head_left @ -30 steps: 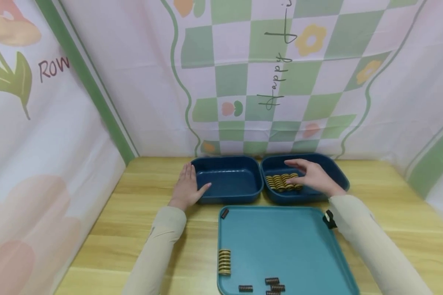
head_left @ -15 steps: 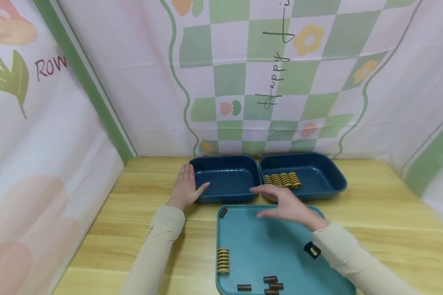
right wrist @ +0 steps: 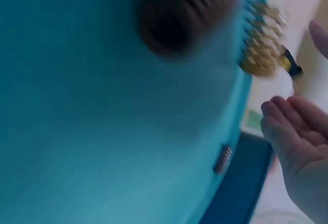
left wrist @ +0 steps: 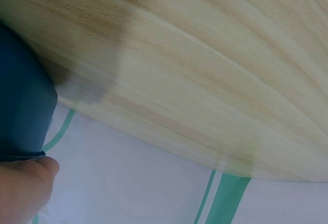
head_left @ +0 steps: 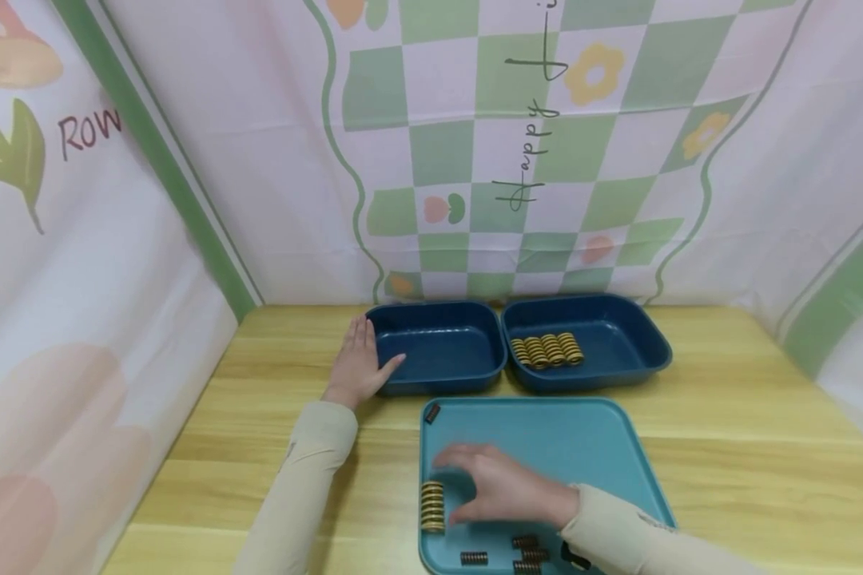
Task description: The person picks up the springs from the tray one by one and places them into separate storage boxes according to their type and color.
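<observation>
The right hand (head_left: 499, 487) hangs over the teal tray (head_left: 557, 427), its fingers and thumb curved apart with nothing between them. The gap faces the gold coil spring (head_left: 432, 508), which lies along the tray's left edge. For this reach, pinching the spring end to end seems best, since the tray wall crowds its left side; light pressure should keep it from squeezing or popping loose. The wrist is best kept high: its black fitting (head_left: 574, 557) sits close to the cluster of small dark springs (head_left: 528, 555) and could knock them. The left hand (head_left: 355, 367), fingers straight and grasping nothing, rests against the left blue bin (head_left: 439, 359), enough to steady it. Four gold springs (head_left: 550, 350) lie side by side in the right blue bin (head_left: 614, 343).
</observation>
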`<move>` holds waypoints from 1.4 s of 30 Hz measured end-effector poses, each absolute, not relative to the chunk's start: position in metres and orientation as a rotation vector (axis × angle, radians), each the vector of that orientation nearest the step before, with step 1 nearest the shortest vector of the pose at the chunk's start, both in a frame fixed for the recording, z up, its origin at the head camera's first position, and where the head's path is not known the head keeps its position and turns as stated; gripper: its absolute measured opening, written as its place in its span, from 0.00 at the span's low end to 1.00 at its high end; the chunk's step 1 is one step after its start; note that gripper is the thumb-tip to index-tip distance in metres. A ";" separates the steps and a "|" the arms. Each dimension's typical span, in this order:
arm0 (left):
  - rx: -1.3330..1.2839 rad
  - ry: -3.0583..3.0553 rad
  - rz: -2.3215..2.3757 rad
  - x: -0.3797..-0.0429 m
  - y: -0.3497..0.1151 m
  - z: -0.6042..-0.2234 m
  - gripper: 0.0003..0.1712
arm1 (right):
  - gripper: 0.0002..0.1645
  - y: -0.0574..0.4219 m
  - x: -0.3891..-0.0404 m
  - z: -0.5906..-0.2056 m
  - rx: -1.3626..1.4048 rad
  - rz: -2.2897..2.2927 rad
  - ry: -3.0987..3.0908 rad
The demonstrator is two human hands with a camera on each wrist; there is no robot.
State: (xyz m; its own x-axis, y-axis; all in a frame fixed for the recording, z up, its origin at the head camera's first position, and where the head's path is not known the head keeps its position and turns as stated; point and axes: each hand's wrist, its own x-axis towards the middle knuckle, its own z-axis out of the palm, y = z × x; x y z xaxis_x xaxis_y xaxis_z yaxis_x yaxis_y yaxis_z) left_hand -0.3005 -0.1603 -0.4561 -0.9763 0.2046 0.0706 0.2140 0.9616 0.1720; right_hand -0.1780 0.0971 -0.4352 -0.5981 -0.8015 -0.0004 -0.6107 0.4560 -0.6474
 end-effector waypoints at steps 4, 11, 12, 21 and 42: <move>-0.325 -3.065 -0.276 -0.300 -0.160 -0.456 0.53 | 0.36 0.091 -0.173 -0.442 -1.205 -0.855 2.396; -0.324 -3.064 -0.262 -0.300 -0.160 -0.454 0.53 | 0.36 0.083 -0.170 -0.447 -1.215 -0.831 2.365; -0.324 -3.064 -0.264 -0.300 -0.160 -0.454 0.53 | 0.36 0.082 -0.169 -0.447 -1.214 -0.828 2.361; -0.331 -3.058 -0.280 -0.301 -0.160 -0.456 0.53 | 0.34 0.078 -0.167 -0.447 -1.251 -0.777 2.383; -0.324 -3.063 -0.273 -0.301 -0.160 -0.455 0.53 | 0.29 0.072 -0.164 -0.444 -1.240 -0.713 2.429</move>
State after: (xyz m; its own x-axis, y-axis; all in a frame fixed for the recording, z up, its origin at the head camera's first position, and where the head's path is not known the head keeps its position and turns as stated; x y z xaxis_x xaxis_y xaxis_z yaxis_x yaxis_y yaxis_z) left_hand -0.3007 -0.1601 -0.4555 -0.9768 0.2033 0.0675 0.2120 0.9625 0.1695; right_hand -0.1641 0.0723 -0.4441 -0.5713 -0.8188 -0.0563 -0.6584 0.4981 -0.5642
